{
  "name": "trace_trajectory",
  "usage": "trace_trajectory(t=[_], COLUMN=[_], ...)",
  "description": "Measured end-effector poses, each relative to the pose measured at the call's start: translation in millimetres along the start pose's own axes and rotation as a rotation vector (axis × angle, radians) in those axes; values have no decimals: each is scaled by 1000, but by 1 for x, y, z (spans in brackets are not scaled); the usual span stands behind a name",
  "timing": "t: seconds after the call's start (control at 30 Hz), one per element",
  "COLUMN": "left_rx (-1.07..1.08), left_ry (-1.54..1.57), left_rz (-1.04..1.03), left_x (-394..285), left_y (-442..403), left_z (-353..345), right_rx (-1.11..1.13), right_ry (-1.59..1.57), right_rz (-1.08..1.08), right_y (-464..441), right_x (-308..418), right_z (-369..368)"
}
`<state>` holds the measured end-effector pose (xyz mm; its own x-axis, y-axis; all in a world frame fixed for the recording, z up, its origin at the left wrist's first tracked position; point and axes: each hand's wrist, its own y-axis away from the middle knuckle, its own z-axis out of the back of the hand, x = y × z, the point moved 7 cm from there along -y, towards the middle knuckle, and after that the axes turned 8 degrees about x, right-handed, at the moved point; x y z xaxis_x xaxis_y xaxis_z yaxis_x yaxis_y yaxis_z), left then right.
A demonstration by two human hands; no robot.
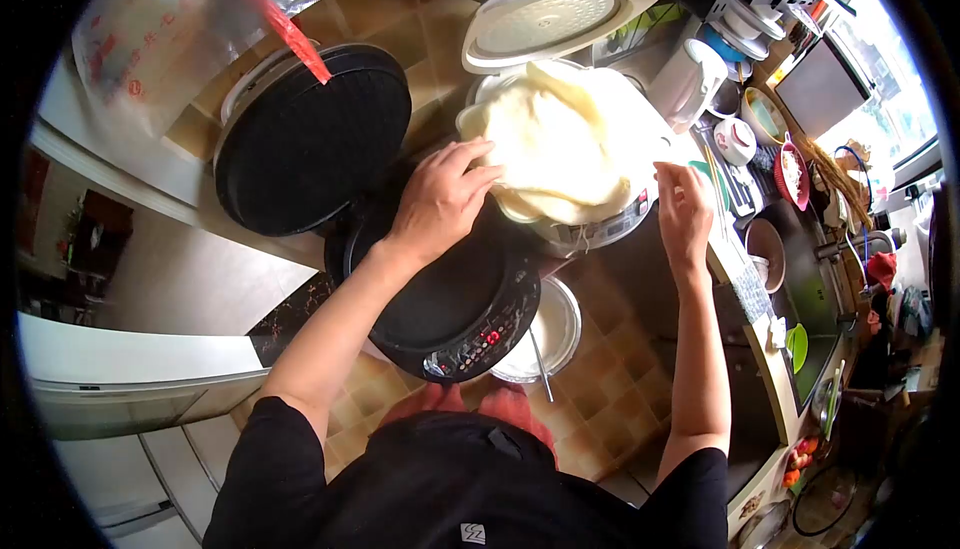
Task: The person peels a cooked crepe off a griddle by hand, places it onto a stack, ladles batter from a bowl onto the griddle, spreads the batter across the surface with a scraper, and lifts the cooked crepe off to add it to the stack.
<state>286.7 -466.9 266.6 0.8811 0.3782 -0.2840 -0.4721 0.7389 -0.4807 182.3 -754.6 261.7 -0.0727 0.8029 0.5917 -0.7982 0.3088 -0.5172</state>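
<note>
Pale yellow round flatbreads (560, 144) lie in a loose pile on top of a cooker with its lid raised. My left hand (445, 194) reaches over the black electric griddle (435, 294), its fingertips at the left edge of the pile; whether they pinch it is unclear. To the right of the pile, my right hand (685, 204) is raised with thumb and fingers together; anything between them is too small to make out. The griddle's black lid (315, 139) stands open at the left. Below the griddle's right side is a bowl of pale batter (555, 324) with a metal utensil (541, 361).
The cooker's raised white lid (560, 19) is behind the pile. A white kettle (688, 84) stands at the right, near bowls, chopsticks and a red basket (791, 175). Farther right is a sink (810, 299). A plastic bag (165, 39) hangs at upper left.
</note>
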Motion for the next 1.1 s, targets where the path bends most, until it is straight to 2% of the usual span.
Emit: trace_trajectory(t=[0.03, 0.17, 0.27, 0.37, 0.5, 0.53, 0.57, 0.6, 0.63, 0.7, 0.77, 0.83, 0.93, 0.97, 1.03, 1.07, 1.1], left_rx=[-8, -31, -62, -53, -57, -46, -35, -27, -32, -32, -30, -14, -9, -16, -33, -56, -35], left_ry=[37, 160, 241, 503, 952, 1041, 1129, 1216, 1232, 1267, 1246, 1189, 866, 777, 593, 445, 330], left_rz=[22, 85, 141, 317, 517, 574, 629, 685, 703, 743, 748, 759, 643, 551, 364, 210, 145], left_x=[2, 10, 15, 26, 49, 51, 53, 55, 59, 67, 71, 73, 85, 78, 63, 57, 54], left_y=[-1, 2, 5, 12, 31, 34, 37, 40, 41, 46, 44, 39, 26, 18, 4, -3, -5], left_z=[1, 1, 4, 2, -20, -23, -25, -27, -29, -43, -46, -45, -51, -41, -21, -12, -9], right_rx=[-17, 152, 238, 276, 199, 186, 252, 460, 478, 541, 451, 305, 246, 263, 308, 368, 359], right_ry=[43, 201, 391, 502, 337, 401, 420, 377, 513, 367, 243, 255, 314, 304, 258, 276, 336], right_rz=[-3, -159, -162, -24, 62, 229, 286, 198, 587, 616, 506, 394, 274, 252, 361, 373, 386], right_y=[-10, -52, -73, -87, -86, -75, -62, -47, -23, -1, 1, -9, -18, -18, -10, -6, -3], right_x=[-8, -19, -17, -7, 40, 74, 93, 117, 130, 159, 150, 134, 112, 108, 120, 124, 127], right_z=[0, -28, -54, -72, -91, -95, -106, -110, -124, -107, -92, -73, -62, -64, -71, -76, -78])
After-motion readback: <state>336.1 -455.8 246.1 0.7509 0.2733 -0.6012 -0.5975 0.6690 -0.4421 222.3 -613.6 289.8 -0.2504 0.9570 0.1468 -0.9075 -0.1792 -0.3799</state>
